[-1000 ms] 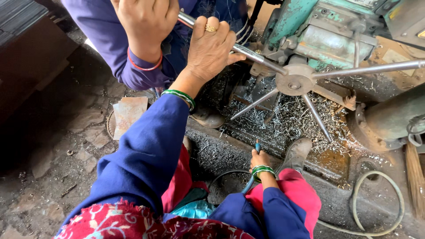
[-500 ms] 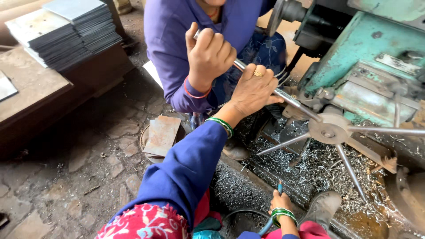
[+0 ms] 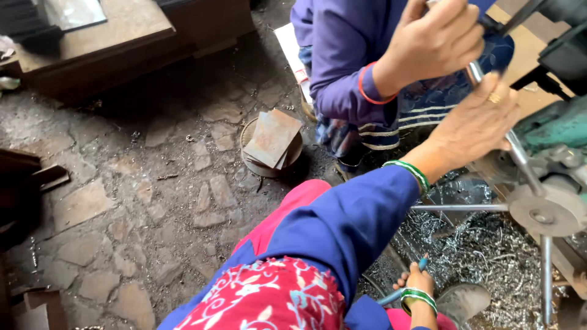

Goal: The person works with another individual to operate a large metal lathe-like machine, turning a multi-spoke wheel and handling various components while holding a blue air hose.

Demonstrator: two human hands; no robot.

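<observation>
My left hand (image 3: 477, 122), with a ring and green bangles, grips the steel lever rod (image 3: 520, 160) of a spoked feed wheel whose round hub (image 3: 547, 211) sits at the right edge. Another person's hand (image 3: 434, 43), in a purple sleeve with a red bangle, holds the same rod just above mine. My right hand (image 3: 416, 280) is low at the bottom, closed round a thin blue-handled tool (image 3: 391, 297) beside the heap of metal shavings (image 3: 477, 244).
A green machine body (image 3: 562, 125) fills the right edge. Rusty flat metal plates (image 3: 272, 137) lie stacked on a round holder on the stone floor (image 3: 153, 208). A low wooden bench (image 3: 110, 43) stands at the top left.
The view has swung left and down, showing more floor. Both hands on the lever keep their grip and now sit at the upper right. My right hand still holds the blue tool.
</observation>
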